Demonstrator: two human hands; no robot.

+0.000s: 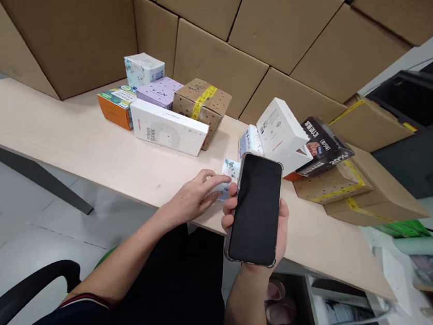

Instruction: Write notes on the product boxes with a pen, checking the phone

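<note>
Right hand point(276, 223) gripped a dark-screened phone point(255, 210) upright above the table point(81, 141) edge. My left hand point(196, 193) lay flat, fingers resting on a small patterned box point(229, 174), not clenched. White box point(281, 134) stood just beyond; power bank box point(167, 126) lay well left.

Dark phone point(256, 210) in right hand point(276, 228)

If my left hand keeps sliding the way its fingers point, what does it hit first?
The left hand already rests on a small patterned box. Straight on, that box would probably meet the white boxes stacked just beyond, though depth is hard to judge.
</note>
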